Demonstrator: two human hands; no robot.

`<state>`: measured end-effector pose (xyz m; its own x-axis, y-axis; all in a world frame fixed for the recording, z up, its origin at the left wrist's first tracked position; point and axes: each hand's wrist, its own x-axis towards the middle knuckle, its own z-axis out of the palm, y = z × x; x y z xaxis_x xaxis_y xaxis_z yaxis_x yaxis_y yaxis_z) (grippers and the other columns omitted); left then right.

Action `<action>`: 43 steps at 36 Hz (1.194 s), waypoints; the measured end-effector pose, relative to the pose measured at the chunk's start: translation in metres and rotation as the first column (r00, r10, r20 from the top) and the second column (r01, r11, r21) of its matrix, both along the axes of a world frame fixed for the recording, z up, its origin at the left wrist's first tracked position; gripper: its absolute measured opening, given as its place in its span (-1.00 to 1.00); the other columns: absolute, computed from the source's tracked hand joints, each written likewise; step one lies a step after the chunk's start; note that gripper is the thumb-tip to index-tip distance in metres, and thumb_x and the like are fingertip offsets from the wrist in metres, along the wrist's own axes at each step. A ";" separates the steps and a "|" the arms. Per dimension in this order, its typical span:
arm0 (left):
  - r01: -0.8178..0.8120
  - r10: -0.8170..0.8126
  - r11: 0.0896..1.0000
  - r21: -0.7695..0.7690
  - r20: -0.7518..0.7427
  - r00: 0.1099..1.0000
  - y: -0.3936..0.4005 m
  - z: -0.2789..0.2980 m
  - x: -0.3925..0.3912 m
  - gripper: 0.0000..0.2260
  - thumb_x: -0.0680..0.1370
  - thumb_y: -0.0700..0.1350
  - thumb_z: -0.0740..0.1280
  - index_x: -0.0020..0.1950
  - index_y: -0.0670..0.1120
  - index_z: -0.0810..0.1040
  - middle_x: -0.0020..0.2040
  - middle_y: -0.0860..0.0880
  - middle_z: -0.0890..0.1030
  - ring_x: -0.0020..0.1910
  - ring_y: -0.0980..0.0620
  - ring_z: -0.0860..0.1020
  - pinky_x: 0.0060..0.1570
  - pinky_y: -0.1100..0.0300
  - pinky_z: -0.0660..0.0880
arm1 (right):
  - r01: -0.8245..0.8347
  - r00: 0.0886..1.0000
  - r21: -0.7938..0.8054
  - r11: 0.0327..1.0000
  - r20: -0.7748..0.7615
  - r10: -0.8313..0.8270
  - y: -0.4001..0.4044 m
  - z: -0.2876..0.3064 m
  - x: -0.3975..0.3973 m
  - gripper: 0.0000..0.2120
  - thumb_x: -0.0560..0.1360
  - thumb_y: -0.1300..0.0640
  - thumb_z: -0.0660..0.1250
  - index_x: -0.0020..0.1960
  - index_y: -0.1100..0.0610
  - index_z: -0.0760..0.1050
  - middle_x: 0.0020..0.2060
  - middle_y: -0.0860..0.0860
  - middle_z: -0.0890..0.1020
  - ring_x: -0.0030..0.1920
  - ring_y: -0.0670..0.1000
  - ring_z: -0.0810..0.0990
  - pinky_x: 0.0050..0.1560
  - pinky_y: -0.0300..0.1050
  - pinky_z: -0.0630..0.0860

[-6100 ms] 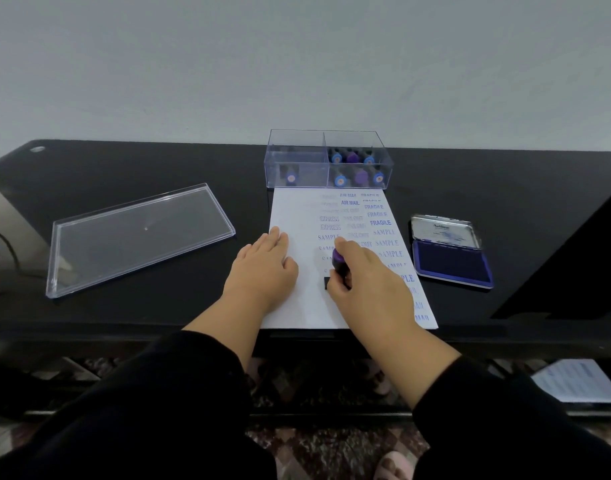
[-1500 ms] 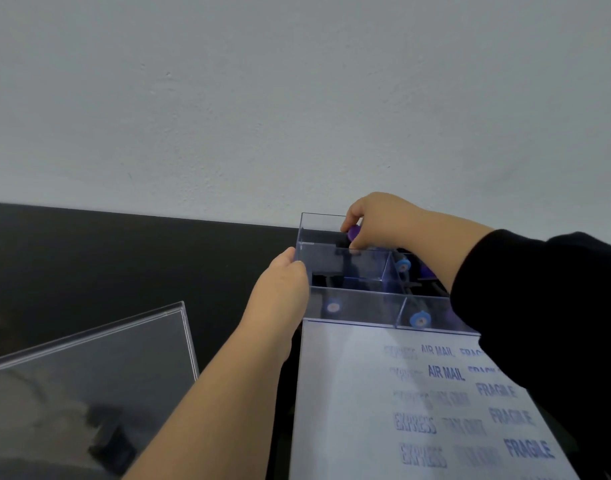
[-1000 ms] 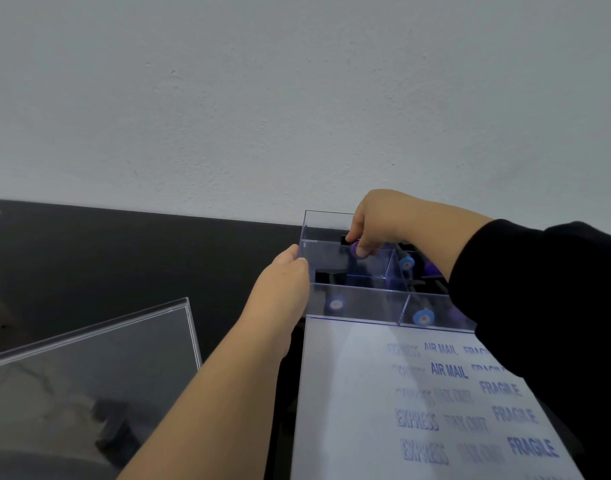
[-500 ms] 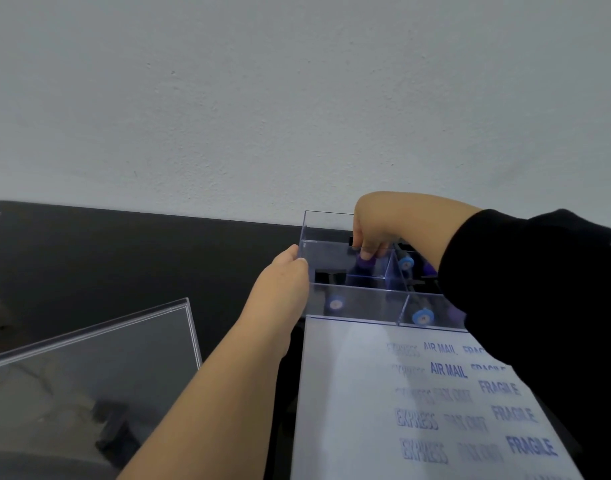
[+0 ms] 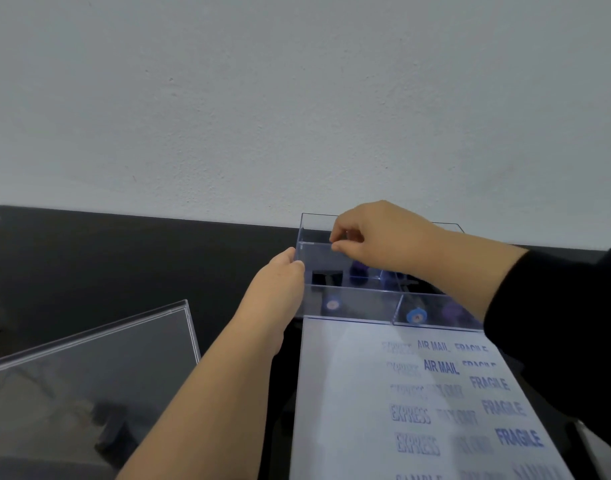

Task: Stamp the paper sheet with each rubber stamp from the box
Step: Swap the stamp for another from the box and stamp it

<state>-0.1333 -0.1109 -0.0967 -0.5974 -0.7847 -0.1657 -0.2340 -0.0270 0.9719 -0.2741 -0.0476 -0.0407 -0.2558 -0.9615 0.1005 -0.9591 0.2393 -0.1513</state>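
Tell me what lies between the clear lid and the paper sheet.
In the head view, the left forearm crosses that stretch above the black table, between the clear lid and the paper sheet.
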 end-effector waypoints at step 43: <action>0.000 0.001 0.999 0.036 -0.033 0.999 -0.014 -0.013 -0.003 -0.83 0.52 -0.11 0.16 -0.04 0.14 0.47 0.19 -0.04 0.52 0.21 -0.11 0.50 0.27 -0.11 0.42 | 0.025 0.922 0.195 0.980 0.374 -0.097 0.008 0.010 0.021 -0.85 0.53 -0.05 0.28 -0.04 0.01 0.55 -0.23 -0.08 0.65 -0.28 -0.10 0.59 -0.04 -0.16 0.53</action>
<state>-0.1364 -0.1248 -0.1095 -0.6024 -0.7790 -0.1740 -0.2021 -0.0620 0.9774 -0.2535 -0.0398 -0.0306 -0.2983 -0.9350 -0.1920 -0.8205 0.3540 -0.4490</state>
